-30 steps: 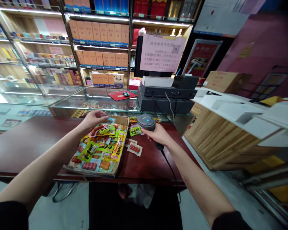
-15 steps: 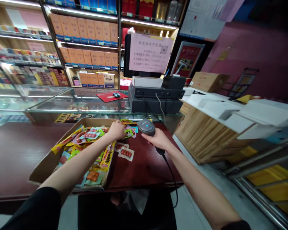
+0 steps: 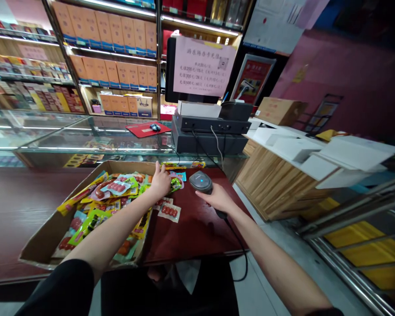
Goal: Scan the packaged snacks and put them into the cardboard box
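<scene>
My right hand [image 3: 219, 199] is wrapped round the handle of a dark grey barcode scanner [image 3: 200, 180], which shows a small blue light. The scanner's head points away from me over the table. My left hand [image 3: 161, 182] is at the right far rim of a cardboard box [image 3: 33, 245], fingers apart, with nothing visible in it. Its palm side is hidden. Inside the box lie several snack packets, among them a green packet [image 3: 88, 226] and a clear pack of small sausages [image 3: 116, 187]. Beside the box, a sausage pack [image 3: 170, 211] lies flat on the table, partly over another.
Yellow snack sticks [image 3: 176, 166] lie along the table's far side. Behind stand a glass counter [image 3: 102, 131], a red mouse pad [image 3: 141, 130], and a monitor [image 3: 169, 72] covered by a paper notice. The scanner's cable [image 3: 240, 241] hangs off the table's front right edge.
The view has shifted slightly, so the box appears further left and nearer. My left hand has lifted a little off the packets beside the box, its fingers spreading. The right hand keeps the scanner.
</scene>
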`<state>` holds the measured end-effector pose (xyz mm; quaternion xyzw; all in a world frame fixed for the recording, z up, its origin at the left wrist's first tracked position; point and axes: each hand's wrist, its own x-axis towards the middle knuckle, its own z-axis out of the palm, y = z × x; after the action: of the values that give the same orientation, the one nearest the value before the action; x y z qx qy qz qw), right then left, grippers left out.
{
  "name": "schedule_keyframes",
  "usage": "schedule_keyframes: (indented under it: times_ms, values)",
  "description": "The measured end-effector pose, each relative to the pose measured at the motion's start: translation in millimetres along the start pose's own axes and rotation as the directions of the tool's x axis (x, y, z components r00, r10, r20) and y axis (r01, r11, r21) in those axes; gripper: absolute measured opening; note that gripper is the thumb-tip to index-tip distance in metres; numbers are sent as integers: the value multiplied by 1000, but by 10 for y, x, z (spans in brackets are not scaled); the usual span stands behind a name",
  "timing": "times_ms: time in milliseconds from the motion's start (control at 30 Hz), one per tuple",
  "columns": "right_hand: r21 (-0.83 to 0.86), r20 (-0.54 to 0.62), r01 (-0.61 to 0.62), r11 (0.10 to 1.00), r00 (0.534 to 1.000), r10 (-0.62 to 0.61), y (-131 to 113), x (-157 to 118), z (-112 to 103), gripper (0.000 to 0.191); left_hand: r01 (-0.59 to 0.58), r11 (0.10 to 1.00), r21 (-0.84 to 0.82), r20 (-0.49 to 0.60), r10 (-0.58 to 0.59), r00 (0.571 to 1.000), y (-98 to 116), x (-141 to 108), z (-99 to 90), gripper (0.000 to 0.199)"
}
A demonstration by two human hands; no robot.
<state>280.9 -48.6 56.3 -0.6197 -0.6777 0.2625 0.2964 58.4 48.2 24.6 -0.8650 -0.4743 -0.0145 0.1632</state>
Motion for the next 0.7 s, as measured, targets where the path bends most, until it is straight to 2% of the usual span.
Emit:
schedule_keyframes:
  times_ms: [133,233,433,533,600,700]
  values:
    - [-47,-4,34,998,999,-34,-1,-38,51,30,-35,999,35,-6,35,999,42,5,-3,24]
    - [-65,-4,55,996,998,-55,25,-77,59,31,-70,998,1,-28,70,997,36,10,18,23]
    - [-84,1,23,996,1000,-23,67,-180,60,26,-76,951,-298,-106,46,993,-69,23,46,19]
    - [-68,15,8,998,1000,-7,74,-215,71,25,-22,825,-565,-147,-74,986,-130,43,36,19]
    - [-62,13,16,998,1000,-15,65,-225,77,26,30,679,-734,-135,-190,972,-180,67,27,24]
    - [-61,-11,55,997,998,-56,16,-220,75,29,103,432,-896,-62,-351,934,-275,111,6,27]
